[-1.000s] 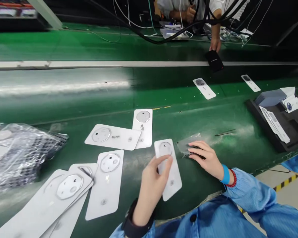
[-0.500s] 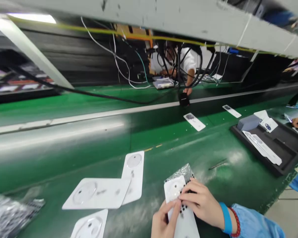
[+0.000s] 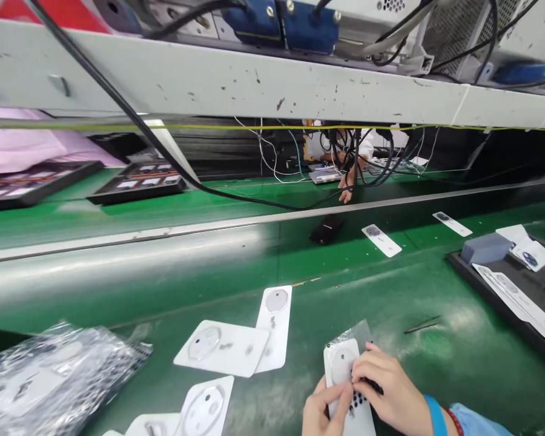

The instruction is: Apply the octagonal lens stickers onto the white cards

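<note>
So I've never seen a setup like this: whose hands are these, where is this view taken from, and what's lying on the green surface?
No machine here: these are a person's own bare hands, seen from a camera worn on their head, looking forward and down. The left hand and right hand together hold a white card with a round disc on it, and a clear plastic piece shows behind its top end. On the green work surface lie more white cards, a clear plastic bag and, at the right, a black tray holding cards. Across the surface, a co-worker's hand reaches forward.
</note>
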`<action>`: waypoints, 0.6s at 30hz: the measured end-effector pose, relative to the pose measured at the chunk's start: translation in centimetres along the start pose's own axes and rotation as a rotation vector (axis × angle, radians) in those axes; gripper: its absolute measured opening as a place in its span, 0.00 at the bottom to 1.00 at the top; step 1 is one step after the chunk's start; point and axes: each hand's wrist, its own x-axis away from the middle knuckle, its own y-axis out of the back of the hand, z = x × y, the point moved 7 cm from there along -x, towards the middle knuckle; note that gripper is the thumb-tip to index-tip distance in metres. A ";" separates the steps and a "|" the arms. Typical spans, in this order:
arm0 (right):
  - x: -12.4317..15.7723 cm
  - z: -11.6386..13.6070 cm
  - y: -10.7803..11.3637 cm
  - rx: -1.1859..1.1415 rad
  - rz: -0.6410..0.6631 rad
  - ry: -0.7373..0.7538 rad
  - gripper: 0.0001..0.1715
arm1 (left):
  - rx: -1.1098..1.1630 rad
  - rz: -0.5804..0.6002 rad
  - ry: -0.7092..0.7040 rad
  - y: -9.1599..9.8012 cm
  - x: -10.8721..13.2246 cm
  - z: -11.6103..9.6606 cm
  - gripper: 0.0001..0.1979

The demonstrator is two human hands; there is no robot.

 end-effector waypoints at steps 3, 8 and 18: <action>0.3 0.1 -0.6 0.066 -0.039 0.074 0.08 | 0.001 0.002 0.074 0.3 -0.1 0.1 0.25; 0.7 1.0 -0.6 0.185 -0.162 0.236 0.12 | -0.045 0.103 0.167 0.0 -0.6 -0.4 0.25; 0.4 1.0 -0.4 0.185 -0.175 0.260 0.09 | -0.075 0.099 0.179 -0.9 -1.0 -1.6 0.25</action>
